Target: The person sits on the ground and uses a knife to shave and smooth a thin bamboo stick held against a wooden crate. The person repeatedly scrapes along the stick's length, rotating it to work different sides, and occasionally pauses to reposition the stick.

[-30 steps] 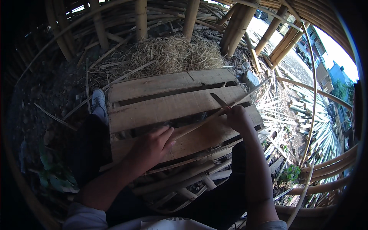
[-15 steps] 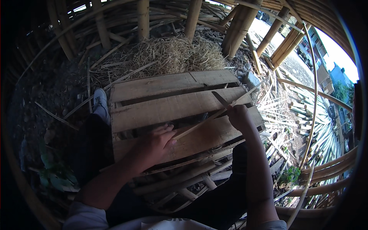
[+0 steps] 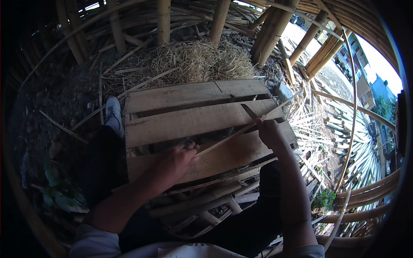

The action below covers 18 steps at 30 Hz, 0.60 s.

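Note:
A thin bamboo strip (image 3: pixel 226 140) runs slantwise over the wooden slatted platform (image 3: pixel 202 119), from near left up to far right. Its near end lies in my left hand (image 3: pixel 178 161), whose fingers are closed round it. My right hand (image 3: pixel 270 132) grips a knife, and the dark blade (image 3: pixel 249 112) points up and to the left beside the strip. The blade's base meets the strip close to my right fist. Past that fist, the strip's far part (image 3: pixel 279 105) sticks out over the platform's right edge. The knife's handle is hidden inside my fingers.
Behind the platform lies a heap of dry shavings (image 3: pixel 198 60), with bamboo posts (image 3: pixel 273 32) beyond. Many cut bamboo poles (image 3: pixel 361 150) are stacked at the right in sunlight. My shoe (image 3: pixel 113 112) rests left of the platform. A small green plant (image 3: pixel 325 197) grows at lower right.
My right hand has shifted very slightly right and nearer along the strip, the knife with it. The left hand's fingers have curled in more. The whole view has moved a little.

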Motion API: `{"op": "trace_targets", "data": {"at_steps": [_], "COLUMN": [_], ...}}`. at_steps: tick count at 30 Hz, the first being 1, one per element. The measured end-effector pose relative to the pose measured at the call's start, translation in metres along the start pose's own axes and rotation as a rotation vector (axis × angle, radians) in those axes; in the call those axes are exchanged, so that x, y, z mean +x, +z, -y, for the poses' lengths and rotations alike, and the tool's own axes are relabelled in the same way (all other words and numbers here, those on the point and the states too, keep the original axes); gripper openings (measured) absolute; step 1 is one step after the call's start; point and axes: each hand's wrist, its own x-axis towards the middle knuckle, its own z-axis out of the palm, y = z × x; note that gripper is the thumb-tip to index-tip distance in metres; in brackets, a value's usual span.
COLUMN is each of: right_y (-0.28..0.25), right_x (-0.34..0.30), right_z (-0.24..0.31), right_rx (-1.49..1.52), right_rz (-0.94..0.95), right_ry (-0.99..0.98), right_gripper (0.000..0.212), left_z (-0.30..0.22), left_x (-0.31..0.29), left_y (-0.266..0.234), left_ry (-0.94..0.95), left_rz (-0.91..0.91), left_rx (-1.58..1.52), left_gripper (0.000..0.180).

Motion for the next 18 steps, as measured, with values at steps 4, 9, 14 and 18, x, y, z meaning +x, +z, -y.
{"op": "trace_targets", "data": {"at_steps": [4, 9, 14, 18], "right_y": [-0.022, 0.006, 0.010, 0.008], "right_x": [0.003, -0.012, -0.014, -0.025], "right_z": [0.012, 0.019, 0.016, 0.039], "right_rx": [0.060, 0.075, 0.034, 0.157], "right_rz": [0.142, 0.138, 0.049, 0.140], "right_ry": [0.169, 0.015, -0.061, 0.043], "right_gripper": [0.055, 0.054, 0.051, 0.052], "left_z": [-0.003, -0.005, -0.004, -0.003], "left_x": [0.003, 0.003, 0.000, -0.001], "left_y": [-0.002, -0.006, 0.005, 0.001], "left_ry": [-0.025, -0.073, 0.029, 0.014], "left_rz": [0.016, 0.071, -0.074, -0.052], "left_rx": [0.016, 0.013, 0.030, 0.047], "left_gripper": [0.026, 0.027, 0.020, 0.021]}}
